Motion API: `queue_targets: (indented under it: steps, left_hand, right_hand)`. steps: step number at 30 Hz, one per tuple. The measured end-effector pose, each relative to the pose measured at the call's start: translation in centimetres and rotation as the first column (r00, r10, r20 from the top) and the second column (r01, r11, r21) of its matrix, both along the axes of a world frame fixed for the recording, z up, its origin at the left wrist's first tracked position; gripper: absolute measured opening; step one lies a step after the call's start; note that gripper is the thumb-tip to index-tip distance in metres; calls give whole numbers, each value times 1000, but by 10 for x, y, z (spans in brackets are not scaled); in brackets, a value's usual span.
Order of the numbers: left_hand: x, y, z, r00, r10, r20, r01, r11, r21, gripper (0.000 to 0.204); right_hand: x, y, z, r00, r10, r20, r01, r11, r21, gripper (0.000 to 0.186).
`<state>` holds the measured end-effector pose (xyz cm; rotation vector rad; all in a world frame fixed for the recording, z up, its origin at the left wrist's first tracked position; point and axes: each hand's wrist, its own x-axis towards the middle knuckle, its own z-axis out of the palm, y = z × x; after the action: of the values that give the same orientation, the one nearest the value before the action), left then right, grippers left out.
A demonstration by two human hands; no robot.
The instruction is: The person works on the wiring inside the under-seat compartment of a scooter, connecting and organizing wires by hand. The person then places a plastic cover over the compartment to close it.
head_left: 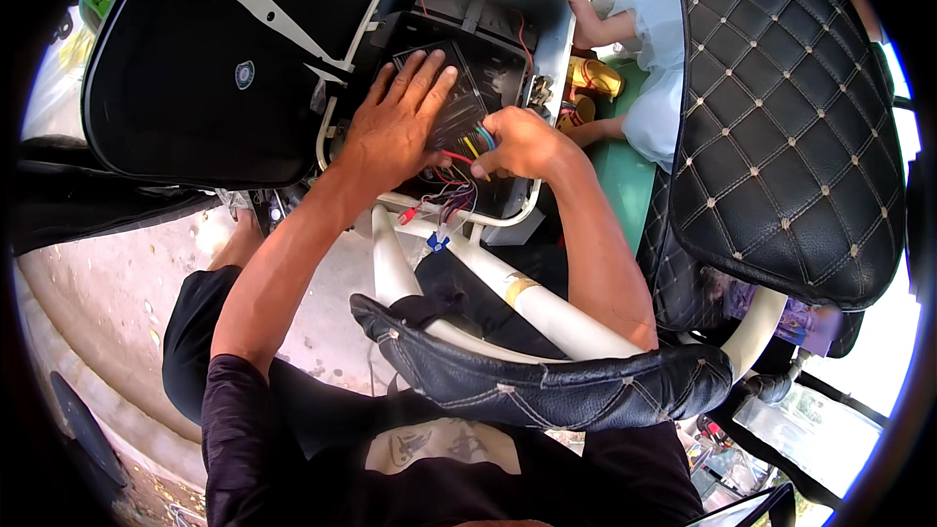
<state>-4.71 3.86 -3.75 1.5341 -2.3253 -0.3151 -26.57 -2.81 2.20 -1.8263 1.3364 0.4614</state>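
A black box with a ribbed top (459,115) sits tilted inside the open compartment of a vehicle. My left hand (395,127) lies on it with the fingers stretched out, the thumb beside a red wire (457,156). My right hand (527,143) is closed around the coloured wires (472,146) at the box's near right corner, with blue and yellow ones showing. Below my hands a bundle of thin wires (455,197) hangs over the compartment's near rim, ending in a red connector (408,216) and a blue connector (438,241).
The compartment's pale metal rim (554,68) surrounds the box. A black seat lid (195,68) stands raised at left; a quilted black seat (781,117) is at right. Another person's hand (584,20) rests on the rim. A padded backrest (547,385) on white tubes crosses before me.
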Motion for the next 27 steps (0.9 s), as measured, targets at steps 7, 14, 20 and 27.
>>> queue_targets:
  steps: [7, 14, 20, 27]
  left_hand:
    - [8, -13, -12, 998, -65, -25, 64, 997, -51, 116]
    - [2, 27, 52, 860, -404, -313, 470, 865, 175, 68]
    - [-7, 35, 21, 783, -562, -267, 606, 785, 128, 57]
    - [2, 28, 14, 818, -566, -103, 576, 808, 128, 35]
  right_hand:
    - [8, -3, -19, 992, -122, 30, 119, 991, 64, 25]
    - [0, -8, -17, 997, -79, -19, 79, 997, 4, 23]
    - [-2, -13, -9, 996, -80, -37, 81, 996, 33, 26]
    - [-20, -10, -8, 992, -126, 9, 126, 992, -25, 30]
